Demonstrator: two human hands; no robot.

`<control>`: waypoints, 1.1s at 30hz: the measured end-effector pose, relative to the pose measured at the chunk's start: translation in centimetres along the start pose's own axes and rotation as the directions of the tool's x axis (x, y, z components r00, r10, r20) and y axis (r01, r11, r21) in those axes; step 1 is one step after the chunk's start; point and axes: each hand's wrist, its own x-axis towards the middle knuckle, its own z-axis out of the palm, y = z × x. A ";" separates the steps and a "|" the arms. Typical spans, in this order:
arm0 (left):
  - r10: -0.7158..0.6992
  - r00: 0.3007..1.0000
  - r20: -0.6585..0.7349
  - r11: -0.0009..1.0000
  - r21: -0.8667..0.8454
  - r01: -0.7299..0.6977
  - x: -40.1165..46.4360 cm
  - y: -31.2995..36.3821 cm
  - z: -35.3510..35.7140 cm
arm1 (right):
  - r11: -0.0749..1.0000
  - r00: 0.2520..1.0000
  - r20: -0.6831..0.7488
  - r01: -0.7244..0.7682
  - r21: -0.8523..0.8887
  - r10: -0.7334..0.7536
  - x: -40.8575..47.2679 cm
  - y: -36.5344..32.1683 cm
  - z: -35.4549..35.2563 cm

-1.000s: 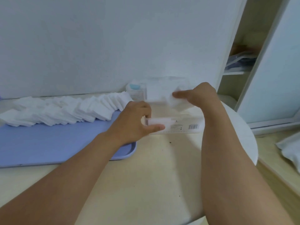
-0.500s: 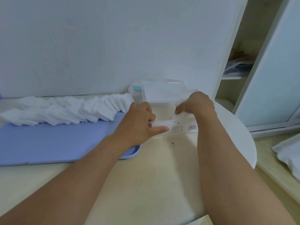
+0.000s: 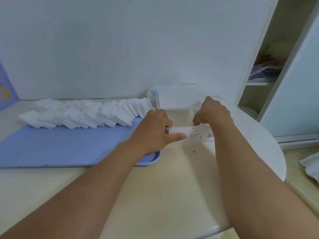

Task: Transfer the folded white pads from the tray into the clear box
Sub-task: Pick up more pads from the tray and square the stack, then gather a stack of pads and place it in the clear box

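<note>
Both hands have come down since a second ago: the right hand, which was up over the clear box with a white pad pinched in it, has now dropped inside the box, and the view has tipped a little lower with it. That hand's fingers curl down behind the near wall, and from where I stand I cannot tell whether they still pinch a pad or have let it go (the clear plastic and the knuckles hide the tips). The left hand grips the box's left near corner, thumb along the front wall and fingers over the rim, steadying it.

So this looks like the moment of setting a pad into the box. Some white already shows through the front wall beside the thumb. The next move, I would judge, is to free the right hand and reach left for the next pad, keeping the box held so it does not skid.

Most of the folded white pads are yet to go; they lie in an overlapping row along the far side of the lilac tray, which sits just left of the box.

All of it rests on a pale bench against a white wall. The box's lid stands propped behind it, with an open cupboard to the right.
</note>
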 end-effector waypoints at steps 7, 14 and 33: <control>-0.113 0.991 -0.071 0.942 -0.325 0.084 -0.1 0.2 -4.7 | 0.806 0.742 -0.568 0.552 0.215 -0.357 -4.2 -4.2 -0.9; -0.460 0.838 -0.292 0.888 -0.152 0.435 -2.3 -5.6 -12.5 | 0.628 0.676 -0.227 0.736 0.253 -0.701 -10.9 -12.0 7.0; -0.588 0.809 -0.015 0.693 -0.526 0.494 -5.1 -8.9 -10.1 | 0.676 0.686 -0.142 0.728 0.119 -0.714 -8.7 -15.1 9.2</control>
